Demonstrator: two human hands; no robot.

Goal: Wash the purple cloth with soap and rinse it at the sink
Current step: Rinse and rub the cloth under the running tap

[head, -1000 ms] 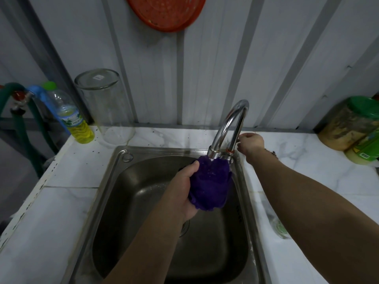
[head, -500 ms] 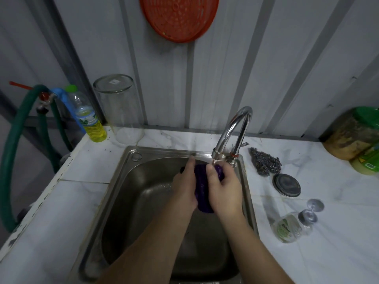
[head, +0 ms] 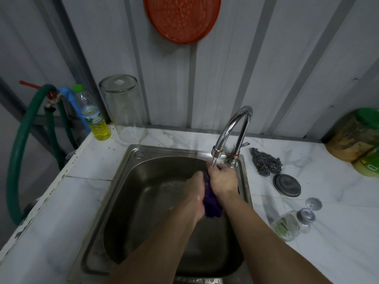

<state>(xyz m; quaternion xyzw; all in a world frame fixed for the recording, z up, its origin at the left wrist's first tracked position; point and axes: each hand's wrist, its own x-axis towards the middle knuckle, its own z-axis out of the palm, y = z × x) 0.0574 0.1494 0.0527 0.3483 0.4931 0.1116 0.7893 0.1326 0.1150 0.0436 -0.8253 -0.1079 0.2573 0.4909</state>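
Note:
The purple cloth is squeezed between my two hands over the steel sink, right under the spout of the chrome tap. A thin stream of water falls from the spout onto the cloth's top and my fingers. My left hand grips the cloth from the left. My right hand grips it from the right, fingers curled over the top. Only a strip of cloth and a bunch below my hands show.
A soap bottle with a pump lies on its side on the marble counter at the right, near a round metal lid and a steel scourer. A bottle of yellow liquid and an upturned glass jar stand at the back left.
My right hand left the tap handle and came onto the cloth beside my left hand. Water now runs from the spout, and both hands press the cloth under it.

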